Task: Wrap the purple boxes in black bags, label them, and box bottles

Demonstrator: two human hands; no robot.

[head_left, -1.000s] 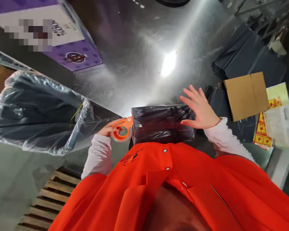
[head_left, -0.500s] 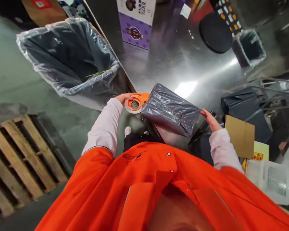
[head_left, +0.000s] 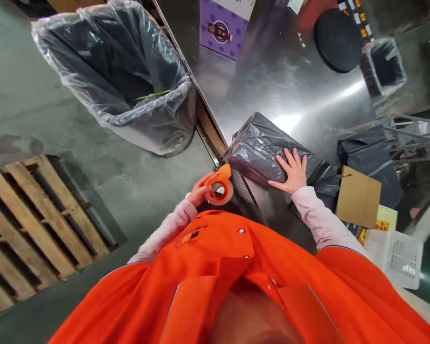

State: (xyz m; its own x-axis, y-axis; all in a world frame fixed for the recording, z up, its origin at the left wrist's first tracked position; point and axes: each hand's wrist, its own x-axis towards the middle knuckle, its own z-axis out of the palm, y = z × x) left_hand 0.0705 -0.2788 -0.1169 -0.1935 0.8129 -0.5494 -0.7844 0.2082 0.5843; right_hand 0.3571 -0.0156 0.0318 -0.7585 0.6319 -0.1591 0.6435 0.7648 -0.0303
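At the counter's (head_left: 251, 81) near left edge, the black parcel (head_left: 260, 148) lay aslant, a boxy block, and my right hand (head_left: 292, 171) rested on its right end, fingers spread over the plastic wrap (head_left: 254, 141), thumb toward the near side. My left hand (head_left: 199, 191) was curled round the orange tape dispenser (head_left: 222, 170), just beside the parcel's left end; I could not tell whether its tip touched the wrap. Steadying something so slick, I judged, called for broad, even pressure, since a hard push might skid the block or crumple its covering. The dispenser, I reckoned, was best gripped by its frame, leaving the roll (head_left: 228, 192) free. The wrap looked thin and glossy, puckered with fine creases. The counter was smooth metal, streaked with glare; beyond stood a flat-sided purple carton (head_left: 218, 31), and to my left a bin (head_left: 143, 126) lined with crinkled, shiny plastic.
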